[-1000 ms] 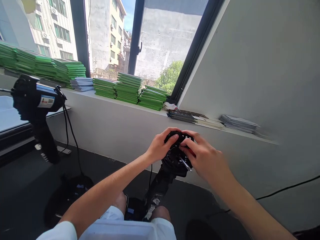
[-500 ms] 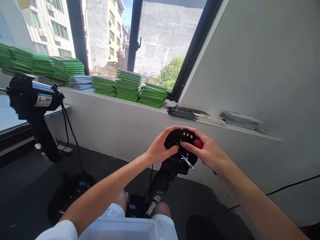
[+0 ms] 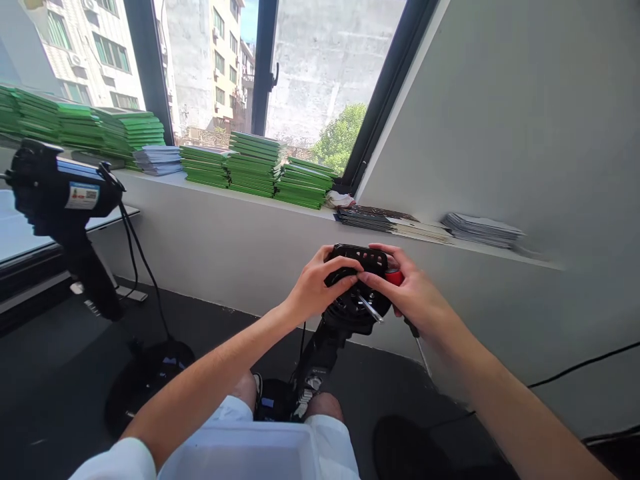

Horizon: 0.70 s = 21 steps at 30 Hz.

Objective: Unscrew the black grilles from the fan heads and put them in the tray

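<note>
A black round device (image 3: 356,303) sits on top of a black stand (image 3: 316,368) that rises between my knees. My left hand (image 3: 315,287) is closed on the device's left side, thumb over its top plate. My right hand (image 3: 416,297) grips the right side. It also holds a red-handled tool (image 3: 395,277) whose thin shaft runs down below the hand. A small metal pin sticks out at the device's middle, by my right fingers.
A black hot-air gun (image 3: 60,197) stands on a stand at the left, its cable running to a round base (image 3: 150,373). Stacks of green boards (image 3: 257,167) and grey sheets (image 3: 480,229) lie on the white window ledge. A black cable (image 3: 585,363) crosses the wall on the right.
Both hands with the black device have risen a little in view. My right hand has shifted from on top of the device to its right side, which exposes the red handle.
</note>
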Available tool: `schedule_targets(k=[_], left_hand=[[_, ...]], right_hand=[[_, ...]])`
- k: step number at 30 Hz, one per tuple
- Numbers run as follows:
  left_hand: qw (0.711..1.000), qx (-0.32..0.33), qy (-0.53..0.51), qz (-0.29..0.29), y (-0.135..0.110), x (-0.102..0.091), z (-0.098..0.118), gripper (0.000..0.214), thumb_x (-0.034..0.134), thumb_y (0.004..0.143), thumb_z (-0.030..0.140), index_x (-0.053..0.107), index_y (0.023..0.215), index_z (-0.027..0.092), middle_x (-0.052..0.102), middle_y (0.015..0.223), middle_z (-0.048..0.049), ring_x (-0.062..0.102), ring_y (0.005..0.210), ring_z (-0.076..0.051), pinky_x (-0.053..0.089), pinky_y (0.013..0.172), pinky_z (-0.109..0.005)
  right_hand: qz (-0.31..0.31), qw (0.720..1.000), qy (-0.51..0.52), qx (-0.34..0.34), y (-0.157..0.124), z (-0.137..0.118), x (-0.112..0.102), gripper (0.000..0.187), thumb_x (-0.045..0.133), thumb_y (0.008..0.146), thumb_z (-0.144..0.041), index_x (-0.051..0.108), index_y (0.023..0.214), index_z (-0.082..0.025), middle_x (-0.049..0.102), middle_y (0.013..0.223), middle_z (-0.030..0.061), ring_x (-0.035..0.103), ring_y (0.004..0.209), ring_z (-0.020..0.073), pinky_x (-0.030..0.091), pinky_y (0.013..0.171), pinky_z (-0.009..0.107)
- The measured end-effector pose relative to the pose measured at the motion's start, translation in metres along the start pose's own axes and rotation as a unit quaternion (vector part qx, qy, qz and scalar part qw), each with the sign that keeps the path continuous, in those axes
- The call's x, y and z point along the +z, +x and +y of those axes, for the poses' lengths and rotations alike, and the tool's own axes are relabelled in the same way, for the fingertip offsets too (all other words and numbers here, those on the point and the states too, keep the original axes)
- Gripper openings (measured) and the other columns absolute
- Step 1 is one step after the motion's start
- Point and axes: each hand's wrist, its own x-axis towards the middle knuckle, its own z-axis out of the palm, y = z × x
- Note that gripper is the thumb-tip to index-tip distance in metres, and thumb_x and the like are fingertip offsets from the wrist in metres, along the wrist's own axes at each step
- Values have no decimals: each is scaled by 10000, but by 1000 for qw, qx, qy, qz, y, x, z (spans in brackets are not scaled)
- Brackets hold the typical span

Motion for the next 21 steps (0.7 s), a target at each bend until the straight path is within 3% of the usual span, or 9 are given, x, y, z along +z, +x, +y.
schedule_targets(k=[3,9,15,21], left_hand=[[1000,-21,2,19,0,2,2,121,682,925,224,743,1027,245,600,1138,-51,606,1110,-205,524,997,-325],[999,-28,11,34,-2,7,0,133,676,935,236,760,1037,253,613,1167,-54,615,1117,-207,530,1001,-336],[1000,-6,-13,-9,3,-1,-4,175,675,934,239,753,1090,254,591,1148,-57,598,1123,-208,521,1027,-347],[1000,-26,-1,6,5,-1,0,163,689,909,192,768,1043,244,599,1133,-55,607,1097,-205,532,1001,-336]], right_hand=[[16,1000,-18,-10,-2,5,4,792,704,746,-679,550,1395,-252,720,1195,122,659,683,192,567,581,350],[52,995,-84,-33,-6,10,8,756,631,791,-712,556,1395,-264,751,1126,99,715,910,277,582,833,451],[58,997,-43,-20,-3,13,15,769,647,775,-711,541,1397,-272,725,1186,98,715,961,276,576,854,457],[88,993,-68,-36,-5,12,19,788,638,783,-744,561,1404,-266,738,1163,102,705,1023,301,550,903,474]])
